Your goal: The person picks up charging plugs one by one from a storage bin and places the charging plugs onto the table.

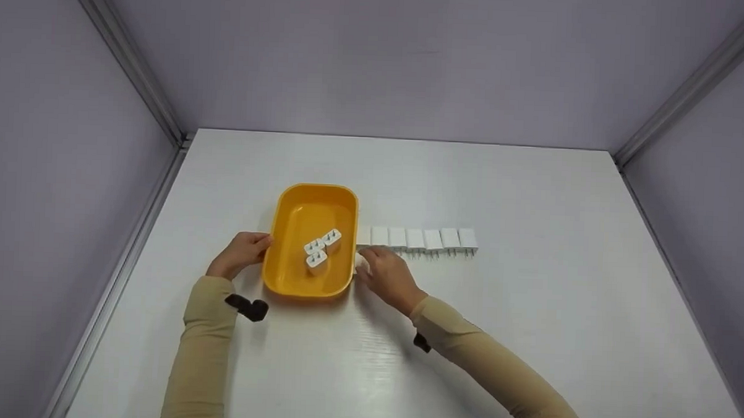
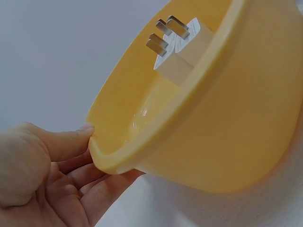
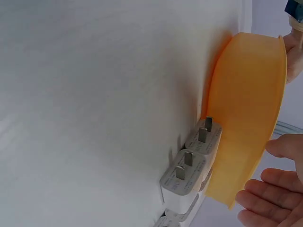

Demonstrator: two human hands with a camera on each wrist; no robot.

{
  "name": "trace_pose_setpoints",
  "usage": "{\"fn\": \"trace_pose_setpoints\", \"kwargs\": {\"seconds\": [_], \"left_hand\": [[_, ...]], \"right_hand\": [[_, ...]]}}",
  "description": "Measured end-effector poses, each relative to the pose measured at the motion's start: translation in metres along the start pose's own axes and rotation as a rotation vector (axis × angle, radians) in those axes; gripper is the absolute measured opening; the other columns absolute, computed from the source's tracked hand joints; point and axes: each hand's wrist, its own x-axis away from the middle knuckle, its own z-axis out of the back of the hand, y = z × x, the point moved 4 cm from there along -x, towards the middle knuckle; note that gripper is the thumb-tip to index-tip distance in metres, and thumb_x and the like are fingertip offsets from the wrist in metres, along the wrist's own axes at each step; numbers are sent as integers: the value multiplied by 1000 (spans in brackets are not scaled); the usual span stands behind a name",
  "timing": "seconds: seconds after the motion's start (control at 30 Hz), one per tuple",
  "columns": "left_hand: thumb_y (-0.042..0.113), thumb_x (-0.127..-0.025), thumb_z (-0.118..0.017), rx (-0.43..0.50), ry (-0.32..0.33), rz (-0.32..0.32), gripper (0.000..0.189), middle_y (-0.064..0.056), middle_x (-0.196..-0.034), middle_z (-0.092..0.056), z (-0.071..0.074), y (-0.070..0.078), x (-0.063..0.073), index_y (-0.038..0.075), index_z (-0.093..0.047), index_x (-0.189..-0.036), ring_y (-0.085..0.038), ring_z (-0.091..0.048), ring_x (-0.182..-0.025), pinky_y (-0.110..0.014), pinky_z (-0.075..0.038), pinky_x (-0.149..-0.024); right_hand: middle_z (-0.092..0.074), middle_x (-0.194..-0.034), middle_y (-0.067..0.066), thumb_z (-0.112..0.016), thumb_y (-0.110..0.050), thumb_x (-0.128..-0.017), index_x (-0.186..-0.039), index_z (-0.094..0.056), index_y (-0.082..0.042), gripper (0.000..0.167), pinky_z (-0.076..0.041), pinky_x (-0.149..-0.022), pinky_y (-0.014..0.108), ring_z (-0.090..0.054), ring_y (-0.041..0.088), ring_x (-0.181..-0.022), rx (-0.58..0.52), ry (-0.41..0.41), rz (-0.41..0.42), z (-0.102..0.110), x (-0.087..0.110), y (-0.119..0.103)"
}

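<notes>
A yellow plastic basin [image 1: 289, 249] stands on the table, with three white plug chargers [image 1: 316, 261] inside, prongs up. My left hand [image 1: 242, 253] grips its left rim, thumb on top and fingers curled underneath, as the left wrist view shows. Beside the right wall is my right hand [image 1: 392, 278]. In the right wrist view, that hand's fingers [image 3: 272, 191] are loosely extended with nothing between them, and its thumb lies at the rim. A small white patch by its fingertips in the head view is too blurred to name.
A row of several white chargers [image 1: 415, 238] lies right of the basin, prongs toward me; the leftmost is against the basin's wall. The white table [image 1: 560, 302] is bounded by grey walls at the back, left and right.
</notes>
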Motion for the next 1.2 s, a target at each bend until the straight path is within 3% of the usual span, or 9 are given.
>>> {"fn": "trace_pose_setpoints", "kwargs": {"seconds": [0.27,0.47,0.73,0.97,1.2], "left_hand": [[23,-105,-39,-13,6,3,46,-27,-139,-51,1,1,0,-5,-45,-140,-4,-60,-100,-21,-54,-92],[24,-105,-38,-21,1,-6,46,-27,-140,-51,2,0,0,-4,-45,-141,-4,-60,-102,-25,-54,-96],[24,-105,-39,1,-2,-13,45,-22,-130,-58,3,-1,0,-6,-49,-136,2,-58,-89,-17,-53,-85],[23,-105,-38,1,-1,-10,45,-24,-131,-57,1,-1,-1,-7,-47,-137,3,-58,-86,-17,-54,-84],[22,-105,-38,1,0,-13,45,-27,-135,-54,1,0,-1,-7,-46,-138,2,-59,-89,-19,-54,-87]], "right_hand": [[-69,-106,11,-70,-13,-87,-109,-65,-3,26,-58,-87,32,-67,23,-99,-14,9,79,3,-14,-16],[-69,-108,10,-73,-8,-83,-110,-65,-3,28,-58,-89,32,-67,23,-102,-52,8,157,-2,-23,-30],[-69,-112,12,-72,-1,-80,-113,-65,1,34,-57,-92,33,-66,24,-106,-18,-6,231,-14,-28,-42],[-68,-113,12,-72,-2,-80,-113,-64,1,34,-57,-92,30,-65,23,-105,-12,-43,195,-20,-31,-49],[-68,-106,12,-68,-3,-84,-111,-63,1,28,-58,-87,28,-67,22,-97,-11,-47,98,-25,-34,-56]]}}
